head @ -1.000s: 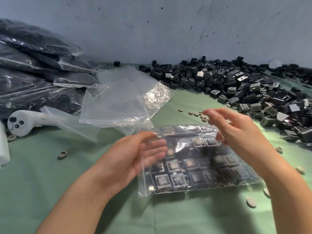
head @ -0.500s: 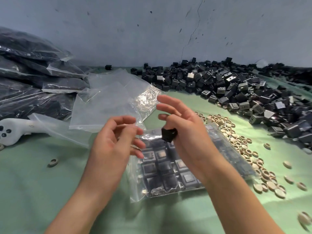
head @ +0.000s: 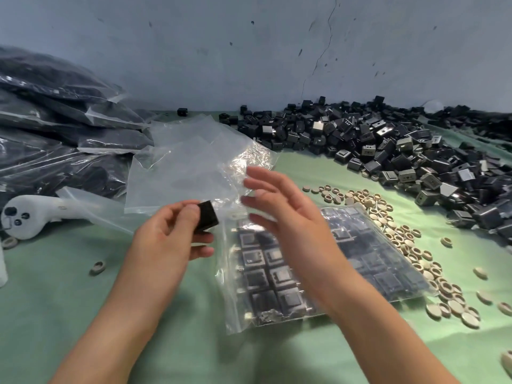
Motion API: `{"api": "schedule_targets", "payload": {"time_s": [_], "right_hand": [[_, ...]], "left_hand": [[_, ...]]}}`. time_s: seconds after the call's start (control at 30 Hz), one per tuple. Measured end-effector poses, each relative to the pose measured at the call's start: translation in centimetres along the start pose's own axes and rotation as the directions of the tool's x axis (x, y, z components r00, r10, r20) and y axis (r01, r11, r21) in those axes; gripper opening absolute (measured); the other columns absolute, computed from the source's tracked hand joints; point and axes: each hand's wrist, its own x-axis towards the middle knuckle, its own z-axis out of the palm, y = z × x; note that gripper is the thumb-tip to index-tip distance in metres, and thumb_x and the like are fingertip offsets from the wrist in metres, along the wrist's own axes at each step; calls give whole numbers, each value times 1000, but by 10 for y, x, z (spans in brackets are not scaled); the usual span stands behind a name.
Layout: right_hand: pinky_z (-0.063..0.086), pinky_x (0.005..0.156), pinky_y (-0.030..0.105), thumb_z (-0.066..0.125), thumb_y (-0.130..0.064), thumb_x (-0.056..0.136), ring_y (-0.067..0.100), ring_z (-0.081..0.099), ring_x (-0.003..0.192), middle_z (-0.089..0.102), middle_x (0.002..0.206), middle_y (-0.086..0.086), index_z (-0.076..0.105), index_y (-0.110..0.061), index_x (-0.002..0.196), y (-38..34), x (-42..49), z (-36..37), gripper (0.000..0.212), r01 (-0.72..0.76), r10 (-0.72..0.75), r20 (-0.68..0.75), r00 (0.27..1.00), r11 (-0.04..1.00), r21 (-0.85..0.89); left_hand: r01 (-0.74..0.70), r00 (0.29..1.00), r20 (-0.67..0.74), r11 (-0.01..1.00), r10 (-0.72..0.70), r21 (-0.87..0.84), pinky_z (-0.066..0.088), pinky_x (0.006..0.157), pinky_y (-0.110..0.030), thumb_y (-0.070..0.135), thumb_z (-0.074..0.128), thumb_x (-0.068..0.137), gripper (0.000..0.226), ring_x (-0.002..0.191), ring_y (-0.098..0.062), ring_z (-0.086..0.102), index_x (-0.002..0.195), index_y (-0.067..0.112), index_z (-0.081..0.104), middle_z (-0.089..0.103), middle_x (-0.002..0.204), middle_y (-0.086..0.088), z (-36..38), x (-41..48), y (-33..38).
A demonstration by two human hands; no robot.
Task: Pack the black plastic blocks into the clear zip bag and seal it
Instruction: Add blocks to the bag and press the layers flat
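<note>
A clear zip bag (head: 385,275) filled with rows of black plastic blocks lies flat on the green cloth in front of me. My left hand (head: 169,242) pinches a single black block (head: 207,219) just left of the bag's top edge. Above the bag hovers my right hand (head: 288,217), fingers spread and holding nothing, covering part of the bag. A big heap of loose black blocks (head: 401,151) stretches across the back right.
Empty clear bags (head: 191,164) lie behind my hands. Filled dark bags (head: 55,128) are stacked at the left. A white controller (head: 30,214) rests at the left. Several beige rings and discs (head: 399,234) are scattered beside the bag on the right.
The single black block has passed from my right hand to my left. My right hand has opened and lifted above the bag. The view has shifted a little.
</note>
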Motion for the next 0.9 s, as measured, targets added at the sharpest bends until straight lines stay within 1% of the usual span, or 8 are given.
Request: {"api": "schedule_targets", "payload": {"time_s": [0.07, 0.13, 0.3, 0.33, 0.4, 0.47, 0.73, 0.9], "right_hand": [[54, 92, 26, 51, -15, 101, 7, 66, 106, 69, 116, -10, 65, -26, 120, -4, 4, -18, 26, 24, -31, -117, 993, 998, -62], [54, 84, 19, 48, -11, 101, 5, 66, 97, 69, 110, -7, 64, -23, 115, -6, 7, -36, 25, 38, -80, -261, 962, 986, -161], [48, 59, 13, 47, -12, 101, -5, 58, 69, 63, 107, -10, 61, -24, 117, 3, 5, -68, 25, -44, -224, -402, 888, 828, -559], [48, 64, 15, 46, -13, 101, -5, 57, 74, 63, 109, -8, 60, -23, 119, 6, 5, -72, 26, -76, -239, -402, 884, 775, -627], [52, 86, 29, 45, -15, 101, 5, 59, 97, 62, 115, -5, 61, -21, 122, 10, 5, -78, 27, -139, -242, -394, 887, 674, -726], [50, 96, 41, 45, -18, 101, 14, 58, 107, 61, 117, -4, 61, -20, 124, 12, 6, -78, 28, -175, -214, -374, 902, 612, -771], [46, 101, 44, 45, -22, 100, 16, 56, 113, 61, 119, -5, 62, -25, 123, 13, 5, -72, 28, -190, -186, -348, 919, 564, -804], [46, 101, 45, 45, -23, 100, 16, 56, 113, 60, 119, -5, 62, -27, 121, 13, 4, -74, 27, -183, -188, -348, 918, 577, -796]], "left_hand": [[113, 991, -75, 993, -115, -34, 55, 48, -20, 18, 49, 102, 15, 54, -9, 67, 96, 16, 64, 70, 81, -5, -14, 6, -2], [186, 980, -62, 982, -188, -32, 54, 46, -19, 17, 49, 103, 18, 50, -8, 66, 94, 16, 65, 68, 81, -6, -23, 8, -6], [309, 946, 97, 951, -308, 4, 56, 51, -19, 8, 49, 101, 19, 66, -17, 66, 105, 13, 67, 71, 91, -10, -25, 3, -11], [320, 939, 119, 947, -321, 30, 56, 53, -19, 5, 50, 101, 19, 69, -19, 66, 108, 12, 67, 70, 95, -12, -23, 2, -12], [325, 930, 156, 943, -333, 75, 57, 56, -18, 3, 50, 100, 21, 75, -22, 65, 113, 10, 64, 70, 100, -17, -18, 1, -14], [314, 924, 190, 942, -331, 116, 59, 61, -20, 3, 52, 99, 22, 78, -23, 66, 118, 8, 63, 71, 105, -20, -12, -1, -16], [228, 918, 292, 960, -267, 160, 57, 73, -27, 14, 63, 95, 16, 83, -18, 74, 110, 13, 66, 78, 93, -4, 12, -9, -20], [45, 975, 185, 930, -120, 364, 46, 63, -9, 34, 68, 91, 7, 76, 4, 68, 96, 30, 71, 72, 86, 23, 18, -9, -28]]}}
